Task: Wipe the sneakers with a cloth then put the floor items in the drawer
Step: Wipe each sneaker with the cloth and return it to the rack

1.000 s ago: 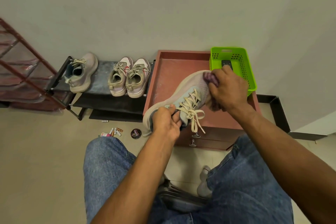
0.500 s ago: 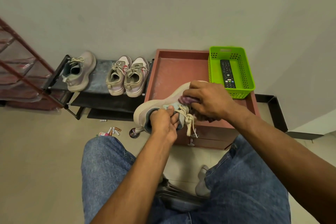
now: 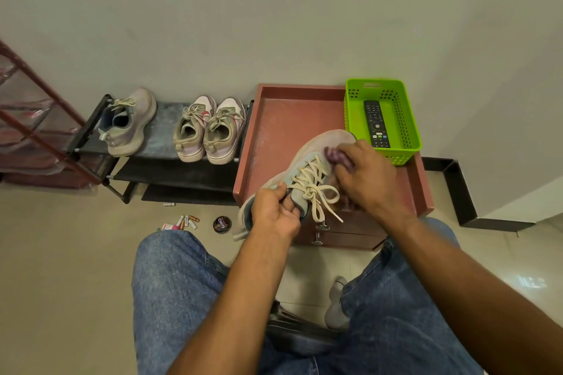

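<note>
A grey sneaker point(image 3: 313, 152) with cream laces is held above the red-brown drawer cabinet point(image 3: 283, 119), toe pointing away. My left hand point(image 3: 275, 213) grips its heel collar. My right hand point(image 3: 370, 178) presses a purple cloth point(image 3: 335, 155) on the upper, beside the laces. Its matching sneaker point(image 3: 129, 122) and another pair of sneakers point(image 3: 210, 129) stand on the low black rack point(image 3: 170, 173). On the floor lie several batteries point(image 3: 185, 221), a small tube point(image 3: 168, 226) and a round polish tin point(image 3: 221, 224).
A green basket point(image 3: 408, 119) holding a black remote point(image 3: 376, 123) sits at the cabinet top's back right. Drawer knobs point(image 3: 320, 234) face me. A red wire shelf point(image 3: 33, 119) stands at far left. My knees in jeans and a dark stool fill the foreground.
The sneaker's toe has swung back up and away. My right hand with the cloth has slid from the laces toward the toe side of the upper.
</note>
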